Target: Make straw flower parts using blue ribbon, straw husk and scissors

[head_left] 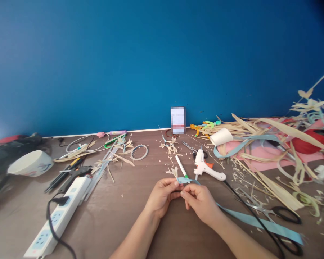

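Flower (174, 173) is looking formed, blue ribbon (245, 217) is trailing loose; left hand (162, 194) is pinching ribbon, right hand (201, 202) is gripping I can't tell what.

A white bowl (29, 164) sits on the left of the bench (105, 208). A white power strip (75, 191) lies nearer. The far wall (140, 64) is blue.

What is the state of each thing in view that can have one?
Blue ribbon, held, tail lying loose.
Left hand, pinching.
Right hand, fingers closed, grip unclear.
White glue gun, set down, cord attached.
Nearest scissors, lying open.
Power strip, one black plug inserted.
Marker, lying down.
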`<action>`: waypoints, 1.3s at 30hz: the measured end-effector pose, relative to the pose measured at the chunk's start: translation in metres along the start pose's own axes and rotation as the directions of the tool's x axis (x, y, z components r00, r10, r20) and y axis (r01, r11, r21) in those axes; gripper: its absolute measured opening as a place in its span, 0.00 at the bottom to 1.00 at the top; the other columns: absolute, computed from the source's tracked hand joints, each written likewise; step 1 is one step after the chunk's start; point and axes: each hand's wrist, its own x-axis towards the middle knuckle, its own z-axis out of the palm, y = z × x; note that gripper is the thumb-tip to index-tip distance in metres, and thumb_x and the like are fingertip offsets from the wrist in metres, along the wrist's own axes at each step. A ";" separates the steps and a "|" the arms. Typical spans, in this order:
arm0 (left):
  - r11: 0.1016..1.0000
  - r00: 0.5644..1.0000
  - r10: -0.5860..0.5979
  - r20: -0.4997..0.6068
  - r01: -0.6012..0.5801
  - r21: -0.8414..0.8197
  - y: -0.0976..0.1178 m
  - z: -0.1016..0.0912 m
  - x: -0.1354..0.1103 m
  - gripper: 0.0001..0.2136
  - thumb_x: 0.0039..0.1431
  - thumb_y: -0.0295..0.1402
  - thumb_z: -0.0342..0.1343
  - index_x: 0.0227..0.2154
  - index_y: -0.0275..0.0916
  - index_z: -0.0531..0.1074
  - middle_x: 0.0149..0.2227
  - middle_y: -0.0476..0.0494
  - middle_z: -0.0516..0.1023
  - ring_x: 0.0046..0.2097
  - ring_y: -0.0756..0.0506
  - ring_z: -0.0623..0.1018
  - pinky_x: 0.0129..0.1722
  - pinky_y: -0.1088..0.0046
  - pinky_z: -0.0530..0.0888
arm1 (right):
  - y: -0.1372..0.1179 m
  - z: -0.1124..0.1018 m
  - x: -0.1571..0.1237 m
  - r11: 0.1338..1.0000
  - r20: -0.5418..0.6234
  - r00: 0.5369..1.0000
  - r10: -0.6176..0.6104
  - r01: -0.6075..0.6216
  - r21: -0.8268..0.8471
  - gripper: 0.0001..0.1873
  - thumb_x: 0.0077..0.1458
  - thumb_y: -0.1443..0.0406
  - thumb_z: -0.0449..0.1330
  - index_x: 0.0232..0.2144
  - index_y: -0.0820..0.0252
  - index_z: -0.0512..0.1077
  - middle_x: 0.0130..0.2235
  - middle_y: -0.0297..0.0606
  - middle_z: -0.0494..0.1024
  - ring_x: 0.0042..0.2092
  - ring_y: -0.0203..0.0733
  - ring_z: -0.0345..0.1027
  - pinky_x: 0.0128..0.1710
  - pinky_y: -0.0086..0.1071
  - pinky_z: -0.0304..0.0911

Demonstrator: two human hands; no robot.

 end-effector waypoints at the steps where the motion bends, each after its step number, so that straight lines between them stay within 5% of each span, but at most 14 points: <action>1: 1.000 1.000 0.001 -0.002 -0.001 0.001 0.000 0.000 0.000 0.07 0.44 0.31 0.60 0.25 0.30 0.74 0.26 0.42 0.75 0.28 0.50 0.73 0.30 0.74 0.70 | 0.000 0.000 0.000 1.000 -0.002 1.000 0.002 -0.002 0.004 0.12 0.50 0.62 0.51 0.18 0.59 0.64 0.14 0.29 0.67 0.18 0.32 0.57 0.21 0.26 0.54; 26: 1.000 0.999 0.021 -0.047 -0.021 -0.010 0.001 0.002 -0.001 0.07 0.41 0.31 0.62 0.23 0.31 0.74 0.23 0.43 0.75 0.26 0.50 0.73 0.29 0.74 0.70 | 0.001 0.000 0.003 0.995 0.046 0.999 0.027 -0.031 0.094 0.11 0.49 0.64 0.52 0.18 0.60 0.64 0.14 0.29 0.67 0.18 0.32 0.58 0.20 0.25 0.53; 39: 0.999 0.999 0.034 -0.016 -0.034 0.003 0.002 0.003 -0.001 0.07 0.42 0.30 0.61 0.25 0.31 0.74 0.23 0.44 0.73 0.25 0.51 0.71 0.28 0.73 0.69 | -0.001 0.000 0.005 0.984 0.097 0.992 0.084 -0.098 0.150 0.12 0.50 0.62 0.52 0.19 0.61 0.65 0.14 0.28 0.68 0.13 0.26 0.48 0.13 0.23 0.44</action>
